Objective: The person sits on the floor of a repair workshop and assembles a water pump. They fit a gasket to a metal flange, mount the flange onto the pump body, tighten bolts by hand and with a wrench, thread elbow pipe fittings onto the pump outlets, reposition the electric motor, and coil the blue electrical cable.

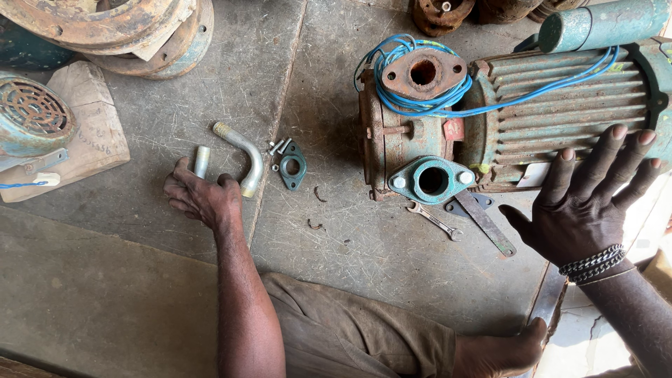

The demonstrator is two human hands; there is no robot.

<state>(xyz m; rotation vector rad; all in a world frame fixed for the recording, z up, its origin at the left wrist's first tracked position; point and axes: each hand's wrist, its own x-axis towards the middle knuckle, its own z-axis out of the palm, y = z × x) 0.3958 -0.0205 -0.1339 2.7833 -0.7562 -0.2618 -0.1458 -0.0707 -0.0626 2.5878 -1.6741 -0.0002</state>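
left hand clenching around short metal pipe on floor; right hand lying released, fingers spread, on green motor pump.

The concrete floor is grey, matt and rough, scored with fine scratches. The pump near its far right edge is cast metal in worn teal paint, its top flange rusted brown and its front flange painted teal. The wire coiled on it has glossy blue plastic sheathing. The bent pipe is dull grey metal, as is the short tube in the left hand. The small spanner is bright metal. The right hand wears a dark beaded bracelet
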